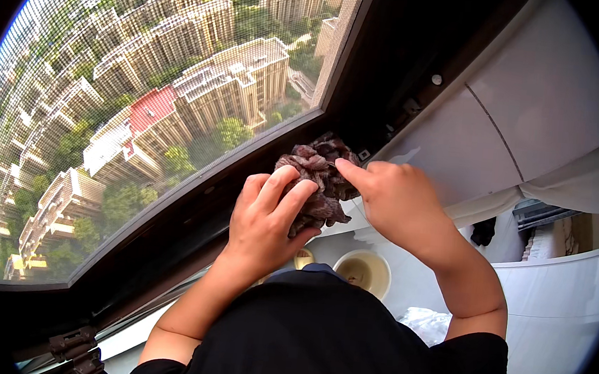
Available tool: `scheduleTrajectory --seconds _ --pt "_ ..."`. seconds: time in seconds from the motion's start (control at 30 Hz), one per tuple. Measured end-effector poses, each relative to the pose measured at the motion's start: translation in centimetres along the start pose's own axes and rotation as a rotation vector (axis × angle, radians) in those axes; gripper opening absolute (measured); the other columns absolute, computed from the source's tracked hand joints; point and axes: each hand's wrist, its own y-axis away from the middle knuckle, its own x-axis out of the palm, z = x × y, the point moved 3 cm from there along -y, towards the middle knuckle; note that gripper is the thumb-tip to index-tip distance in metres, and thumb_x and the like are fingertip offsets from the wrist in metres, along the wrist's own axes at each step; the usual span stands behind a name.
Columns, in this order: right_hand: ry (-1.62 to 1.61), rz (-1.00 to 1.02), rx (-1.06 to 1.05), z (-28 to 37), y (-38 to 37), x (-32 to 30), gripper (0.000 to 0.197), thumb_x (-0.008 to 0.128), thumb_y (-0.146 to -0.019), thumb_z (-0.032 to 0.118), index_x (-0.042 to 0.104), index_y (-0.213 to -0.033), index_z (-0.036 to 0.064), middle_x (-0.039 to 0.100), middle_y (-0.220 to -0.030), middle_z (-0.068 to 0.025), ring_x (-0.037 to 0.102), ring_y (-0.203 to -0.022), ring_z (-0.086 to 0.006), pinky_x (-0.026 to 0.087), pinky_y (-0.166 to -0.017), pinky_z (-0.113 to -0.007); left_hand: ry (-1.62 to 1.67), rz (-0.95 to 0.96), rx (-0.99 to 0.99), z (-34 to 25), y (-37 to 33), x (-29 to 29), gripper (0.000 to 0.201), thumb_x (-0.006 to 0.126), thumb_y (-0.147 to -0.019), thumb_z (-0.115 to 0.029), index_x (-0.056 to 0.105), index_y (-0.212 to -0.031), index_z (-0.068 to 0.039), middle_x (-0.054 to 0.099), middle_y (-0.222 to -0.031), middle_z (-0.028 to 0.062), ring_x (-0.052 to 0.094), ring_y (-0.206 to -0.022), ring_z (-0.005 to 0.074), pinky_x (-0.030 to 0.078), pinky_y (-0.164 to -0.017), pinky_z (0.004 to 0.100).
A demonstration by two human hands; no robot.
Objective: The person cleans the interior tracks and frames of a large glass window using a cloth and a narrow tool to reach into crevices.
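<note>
By the lower right corner of the dark window frame (350, 89), a bunched brown cloth (321, 166) with no clear long axis sits between the left hand (263, 218), nearer that frame and gripping, and the curled right hand (398, 200), touching but its hold unclear.

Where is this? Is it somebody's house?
It looks like a room high up in a tall building, maybe a home. The screened window looks down on tan buildings and treetops, and a cream bucket is indoors below.
</note>
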Motion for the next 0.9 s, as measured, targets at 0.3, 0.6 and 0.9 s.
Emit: scheduleTrajectory --seconds 0.3,0.6,0.9 --pt "0.154 0.059 0.073 -1.0 -2.6 1.4 0.018 0.050 -0.079 0.005 0.059 -0.094 0.0032 0.063 -0.072 -0.0152 0.065 -0.071 -0.0315 0.053 -0.059 -0.040 0.024 -0.003 0.015 0.3 0.4 -0.2 0.065 0.082 -0.050 -0.018 0.057 -0.110 -0.011 0.049 -0.114 0.0104 0.049 -0.094 0.0303 0.044 -0.080 0.0384" --pt "0.301 0.014 0.113 -2.0 -2.6 1.0 0.022 0.050 -0.079 0.005 0.059 -0.099 0.0016 0.064 -0.074 -0.0152 0.065 -0.072 -0.0311 0.053 -0.060 -0.040 0.053 0.023 0.014 0.3 0.7 -0.6 0.074 0.081 -0.050 -0.015 0.054 -0.119 -0.013 0.048 -0.118 0.0115 0.048 -0.096 0.0305 0.043 -0.083 0.0383" --pt "0.149 0.153 0.118 -1.3 -2.8 1.5 0.031 0.049 -0.078 0.004 0.058 -0.107 0.0031 0.064 -0.076 -0.0167 0.064 -0.073 -0.0330 0.052 -0.062 -0.041 0.023 -0.024 0.012 0.0 0.5 -0.2 0.081 0.083 -0.048 -0.016 0.052 -0.122 -0.009 0.047 -0.121 0.0106 0.049 -0.099 0.0309 0.043 -0.085 0.0394"
